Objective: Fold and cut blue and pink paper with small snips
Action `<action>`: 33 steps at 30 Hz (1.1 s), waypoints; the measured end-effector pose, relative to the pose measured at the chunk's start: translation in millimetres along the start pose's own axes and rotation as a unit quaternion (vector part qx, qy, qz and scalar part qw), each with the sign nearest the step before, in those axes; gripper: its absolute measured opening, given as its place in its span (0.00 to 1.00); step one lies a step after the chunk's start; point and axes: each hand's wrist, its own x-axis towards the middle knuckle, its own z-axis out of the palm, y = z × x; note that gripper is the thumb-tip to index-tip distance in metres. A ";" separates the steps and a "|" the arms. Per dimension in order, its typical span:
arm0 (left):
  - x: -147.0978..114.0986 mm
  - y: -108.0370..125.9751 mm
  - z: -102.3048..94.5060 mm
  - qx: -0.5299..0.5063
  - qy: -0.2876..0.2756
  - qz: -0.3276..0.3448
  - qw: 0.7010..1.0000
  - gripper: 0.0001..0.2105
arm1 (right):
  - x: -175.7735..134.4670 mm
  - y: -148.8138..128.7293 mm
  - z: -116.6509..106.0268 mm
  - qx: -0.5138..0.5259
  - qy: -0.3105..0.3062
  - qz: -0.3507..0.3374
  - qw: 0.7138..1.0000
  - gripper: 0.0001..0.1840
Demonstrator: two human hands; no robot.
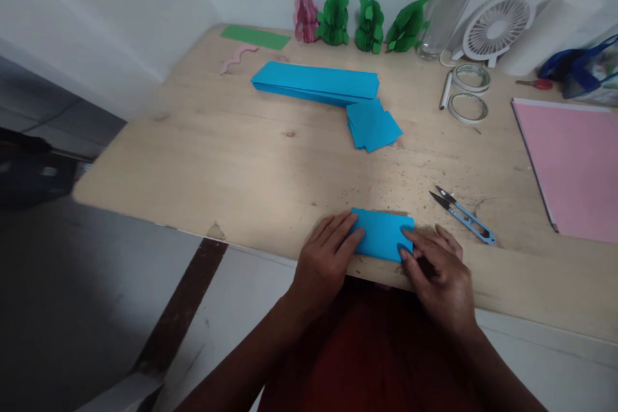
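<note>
A small blue rectangle of paper (382, 235) lies close to the front edge of the table. My left hand (324, 256) rests flat on its left end, fingers stretched out and the thumb lying on the paper. At the right end, my right hand (441, 277) pinches the edge of the paper between thumb and fingers. Blue-handled thread snips (467, 219) lie with their blades apart, just beyond my right hand. Farther back is a small loose stack of blue paper squares (374, 125), touching a pile of long blue paper strips (316, 82).
Green paper cutouts (333, 18) and a pink one (306, 18) stand along the wall. At the back right are a white fan (496, 30), a clear cylinder (449, 9), tape rolls (468, 107) and a white pen (446, 90). A pink sheet (574, 167) lies at right.
</note>
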 end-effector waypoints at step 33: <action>-0.4 -2.0 2.8 0.008 -0.003 0.004 1.000 0.16 | -0.8 -5.5 -1.5 0.022 0.011 0.047 0.999 0.12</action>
